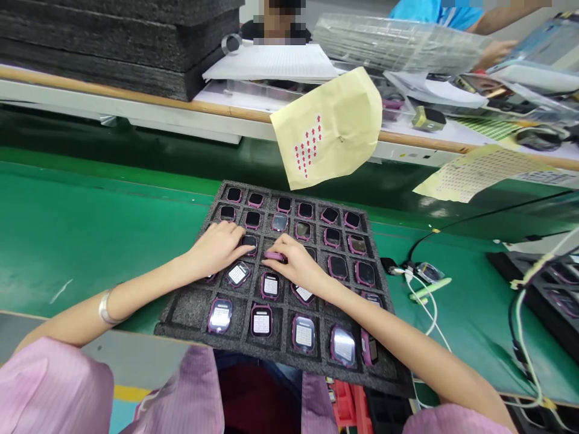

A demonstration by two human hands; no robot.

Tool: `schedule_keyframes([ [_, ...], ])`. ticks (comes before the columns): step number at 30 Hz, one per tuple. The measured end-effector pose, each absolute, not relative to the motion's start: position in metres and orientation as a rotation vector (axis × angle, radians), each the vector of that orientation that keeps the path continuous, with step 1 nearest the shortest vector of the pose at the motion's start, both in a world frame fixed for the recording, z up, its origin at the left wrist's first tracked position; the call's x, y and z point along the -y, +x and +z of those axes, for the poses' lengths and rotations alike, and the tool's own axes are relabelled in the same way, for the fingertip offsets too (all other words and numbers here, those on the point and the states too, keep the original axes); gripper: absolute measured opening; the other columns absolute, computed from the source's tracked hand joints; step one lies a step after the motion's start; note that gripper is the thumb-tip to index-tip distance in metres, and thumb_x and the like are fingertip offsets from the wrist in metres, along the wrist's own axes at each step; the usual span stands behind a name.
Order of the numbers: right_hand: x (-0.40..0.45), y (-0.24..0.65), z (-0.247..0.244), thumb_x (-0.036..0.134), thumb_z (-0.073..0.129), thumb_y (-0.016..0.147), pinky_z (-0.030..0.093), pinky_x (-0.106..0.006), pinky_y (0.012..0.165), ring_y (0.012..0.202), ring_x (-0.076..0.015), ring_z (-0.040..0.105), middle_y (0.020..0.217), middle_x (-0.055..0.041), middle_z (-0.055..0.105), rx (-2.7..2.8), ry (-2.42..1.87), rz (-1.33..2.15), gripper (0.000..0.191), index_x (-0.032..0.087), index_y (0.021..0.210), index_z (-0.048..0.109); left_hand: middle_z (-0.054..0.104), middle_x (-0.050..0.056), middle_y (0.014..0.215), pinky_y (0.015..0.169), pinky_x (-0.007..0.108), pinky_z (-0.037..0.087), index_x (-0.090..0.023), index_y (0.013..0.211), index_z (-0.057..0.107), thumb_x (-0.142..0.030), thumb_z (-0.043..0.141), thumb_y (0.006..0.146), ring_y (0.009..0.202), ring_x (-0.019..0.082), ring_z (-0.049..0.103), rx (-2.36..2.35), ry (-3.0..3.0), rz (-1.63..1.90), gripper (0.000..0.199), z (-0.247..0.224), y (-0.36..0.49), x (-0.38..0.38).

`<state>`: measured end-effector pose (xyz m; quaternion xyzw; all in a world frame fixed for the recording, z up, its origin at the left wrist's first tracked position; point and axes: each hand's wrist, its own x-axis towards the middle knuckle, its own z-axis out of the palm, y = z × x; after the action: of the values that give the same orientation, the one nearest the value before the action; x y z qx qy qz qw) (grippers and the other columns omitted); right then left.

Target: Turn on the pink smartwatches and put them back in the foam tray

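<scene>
A black foam tray (190,310) with many compartments lies on the green bench, tilted over its front edge. Purple-rimmed watches sit in its compartments; several in the front rows have lit white screens, like this watch (261,320), while those further back are dark. My left hand (221,246) rests over the tray's left side, its fingers closed at a dark-screened watch (249,243). Near the middle, my right hand (292,260) pinches a purple watch (274,257) that is turned on its side. The front left compartment holds no watch.
Stacked black foam (122,48) stands on the shelf at the back left. Yellow sticker sheets (335,126) hang from the shelf edge. White cables (429,301) and another black tray (543,289) lie at the right. Another person's hand (495,54) shows beyond the shelf.
</scene>
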<state>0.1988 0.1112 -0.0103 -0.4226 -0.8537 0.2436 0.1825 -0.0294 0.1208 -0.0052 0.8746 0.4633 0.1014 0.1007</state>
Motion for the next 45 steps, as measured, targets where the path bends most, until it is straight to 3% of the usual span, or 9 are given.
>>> schedule_keyframes([
  [4, -0.107, 0.206, 0.005, 0.025, 0.068, 0.088, 0.051, -0.039, 0.091, 0.104, -0.0241, 0.063, 0.110, -0.0108, 0.064, 2.136, -0.867, 1.084, 0.009, 0.017, 0.092, 0.069, 0.061, 0.022, 0.092, 0.083, 0.048, 0.042, -0.006, 0.093, 0.062, -0.034, 0.048, 0.094, 0.093, 0.037, 0.055, -1.481, 2.580, 0.265, 0.032, -0.017, -0.001, -0.122],
  [7, -0.108, 0.214, 0.018, 0.036, 0.069, 0.087, 0.058, -0.032, 0.063, 0.081, -0.0227, 0.071, 0.096, -0.0094, 0.070, 1.723, -0.984, 1.350, 0.026, 0.016, 0.105, 0.066, 0.061, 0.018, 0.089, 0.083, 0.045, 0.044, -0.008, 0.092, 0.063, -0.032, 0.058, 0.088, 0.090, 0.033, 0.057, -1.425, 2.414, 0.452, 0.025, -0.022, 0.000, -0.127],
  [11, -0.112, 0.225, 0.025, 0.039, 0.069, 0.086, 0.043, -0.019, 0.037, 0.053, -0.0130, 0.063, 0.088, -0.0086, 0.072, 1.427, -1.131, 1.419, 0.041, 0.015, 0.118, 0.058, 0.061, 0.009, 0.085, 0.074, 0.036, 0.048, -0.014, 0.081, 0.067, -0.040, 0.068, 0.080, 0.083, 0.024, 0.059, -1.181, 1.937, 0.673, 0.026, -0.016, -0.005, -0.131],
  [16, -0.108, 0.232, 0.019, 0.034, 0.058, 0.093, 0.061, -0.033, 0.070, 0.095, -0.0212, 0.069, 0.118, -0.0102, 0.066, 1.267, -1.059, 1.721, 0.048, 0.024, 0.138, 0.043, 0.066, 0.006, 0.084, 0.073, 0.031, 0.053, -0.013, 0.084, 0.066, -0.047, 0.071, 0.078, 0.077, 0.017, 0.064, -0.927, 1.122, 0.829, 0.035, 0.002, 0.003, -0.130],
  [20, -0.104, 0.235, 0.016, 0.031, 0.060, 0.093, 0.057, -0.041, 0.088, 0.105, -0.0229, 0.066, 0.121, -0.0076, 0.065, 1.286, -0.966, 1.754, 0.051, 0.026, 0.141, 0.043, 0.062, 0.002, 0.075, 0.054, 0.021, 0.052, -0.012, 0.096, 0.065, -0.040, 0.068, 0.083, 0.060, 0.010, 0.060, -0.873, 0.923, 0.833, 0.032, 0.009, 0.008, -0.127],
  [23, -0.103, 0.236, 0.016, 0.031, 0.062, 0.092, 0.058, -0.038, 0.084, 0.094, -0.0216, 0.069, 0.111, -0.0082, 0.069, 1.337, -0.974, 1.698, 0.044, 0.022, 0.134, 0.051, 0.058, 0.002, 0.076, 0.044, 0.018, 0.047, -0.012, 0.106, 0.063, -0.037, 0.064, 0.085, 0.058, 0.010, 0.056, -0.891, 0.891, 0.831, 0.032, 0.010, 0.011, -0.123],
  [28, -0.099, 0.239, 0.019, 0.034, 0.066, 0.090, 0.057, -0.034, 0.072, 0.082, -0.0207, 0.070, 0.102, -0.0090, 0.072, 1.338, -0.930, 1.697, 0.047, 0.021, 0.133, 0.053, 0.055, -0.002, 0.071, 0.052, 0.022, 0.047, -0.013, 0.120, 0.055, -0.026, 0.071, 0.079, 0.056, 0.009, 0.053, -0.924, 1.058, 0.830, 0.046, 0.010, 0.015, -0.115],
  [35, -0.097, 0.241, 0.020, 0.032, 0.064, 0.092, 0.054, -0.029, 0.064, 0.081, -0.0205, 0.069, 0.105, -0.0122, 0.071, 1.284, -0.757, 1.858, 0.040, 0.018, 0.128, 0.057, 0.046, -0.007, 0.065, 0.043, 0.021, 0.034, -0.014, 0.114, 0.055, -0.023, 0.064, 0.079, 0.043, 0.006, 0.043, -0.985, 1.314, 0.787, 0.037, 0.008, 0.016, -0.108],
  [45, -0.094, 0.238, 0.018, 0.030, 0.065, 0.091, 0.056, -0.029, 0.064, 0.078, -0.0202, 0.070, 0.108, -0.0112, 0.070, 1.297, -0.764, 1.851, 0.037, 0.019, 0.126, 0.060, 0.060, 0.004, 0.103, 0.077, 0.028, 0.048, -0.017, 0.121, 0.051, -0.020, 0.058, 0.082, 0.087, 0.017, 0.057, -1.034, 1.633, 0.864, 0.039, 0.009, 0.017, -0.100],
])
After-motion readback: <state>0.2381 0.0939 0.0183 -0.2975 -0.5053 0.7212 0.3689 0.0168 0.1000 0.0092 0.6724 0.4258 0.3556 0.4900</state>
